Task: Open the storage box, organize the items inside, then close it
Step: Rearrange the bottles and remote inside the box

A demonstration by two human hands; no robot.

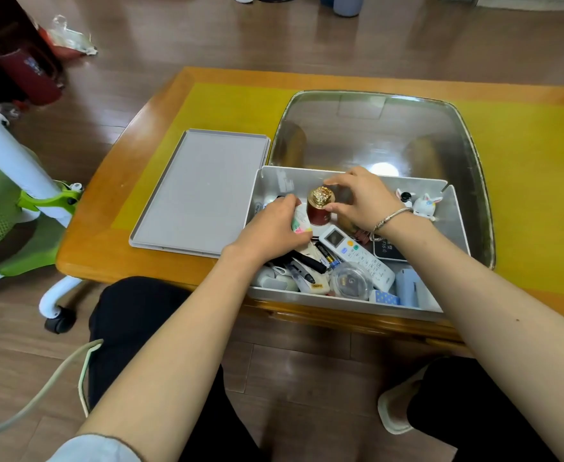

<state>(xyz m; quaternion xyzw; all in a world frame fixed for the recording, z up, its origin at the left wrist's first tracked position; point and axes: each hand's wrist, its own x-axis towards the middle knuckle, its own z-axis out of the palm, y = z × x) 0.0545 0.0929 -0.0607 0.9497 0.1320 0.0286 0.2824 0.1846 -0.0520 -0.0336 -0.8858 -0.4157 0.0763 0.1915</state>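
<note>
The box (pixel 357 305) stood open on the table (pixel 114 248), lid (pixel 197 191) alongside. Sorting was underway: the left hand (pixel 274 228) gripped a packet (pixel 299 221), the right hand (pixel 357 198) pinched a bottle (pixel 319 208). Next, tidy placement seemed required.

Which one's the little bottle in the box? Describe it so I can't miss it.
Find the grey storage box on the wooden table. The bottle stands upright near its far wall, between both hands. Only it has a dark red body and an ornate gold cap.

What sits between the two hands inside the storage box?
In the head view, a small dark-red bottle with a gold ornate cap stands between the left hand and the right hand.
</note>
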